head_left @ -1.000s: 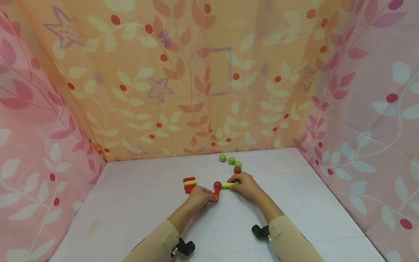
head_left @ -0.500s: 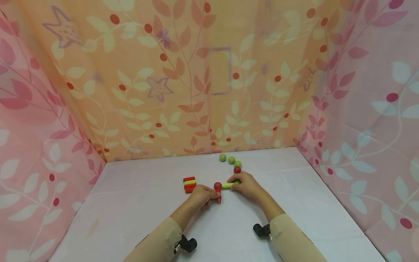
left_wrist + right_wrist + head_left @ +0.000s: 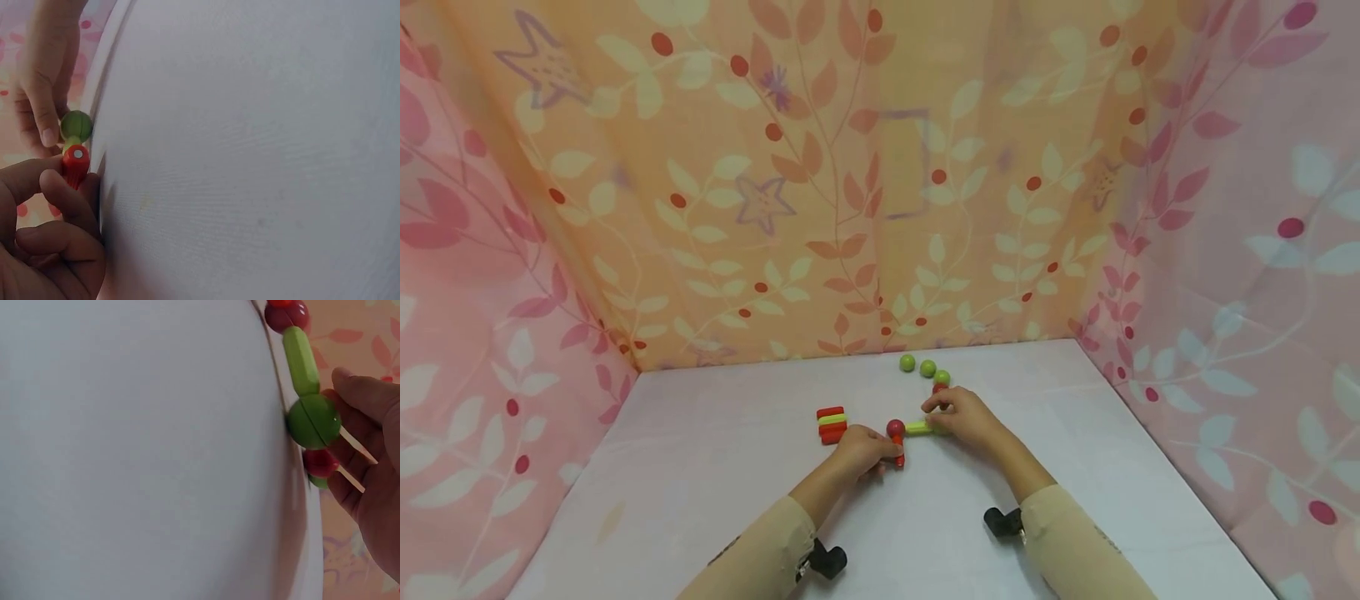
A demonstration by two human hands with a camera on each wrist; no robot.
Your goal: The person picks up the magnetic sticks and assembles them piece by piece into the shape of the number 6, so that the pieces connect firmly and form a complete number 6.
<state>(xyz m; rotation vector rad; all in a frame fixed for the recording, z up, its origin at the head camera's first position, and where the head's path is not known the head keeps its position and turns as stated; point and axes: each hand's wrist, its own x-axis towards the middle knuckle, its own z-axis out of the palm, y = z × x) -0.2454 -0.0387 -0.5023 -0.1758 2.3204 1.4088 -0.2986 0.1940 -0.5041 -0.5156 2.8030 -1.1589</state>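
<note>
My left hand [image 3: 861,452] pinches a red rod [image 3: 900,460] between thumb and fingers; its end with a small pale dot shows in the left wrist view. The rod runs from a dark red ball [image 3: 895,428], and a yellow-green rod [image 3: 917,429] leads from that ball to the right. At the other end of this rod is a green ball [image 3: 314,422], largely covered by my right hand [image 3: 964,419] in the head view. In the right wrist view the right thumb stands off the ball, and the loosely bent fingers lie right beside it.
Left of my left hand lies a row of red rods [image 3: 831,412] with one yellow-green rod [image 3: 832,420] among them. Towards the back are green balls [image 3: 907,362] and another red ball [image 3: 940,387]. Patterned curtains [image 3: 880,250] border the white table [image 3: 715,467].
The red rod has swung from a slant to nearly straight towards me, with my left hand following slightly right. My right thumb and fingers have lifted off the green ball end.
</note>
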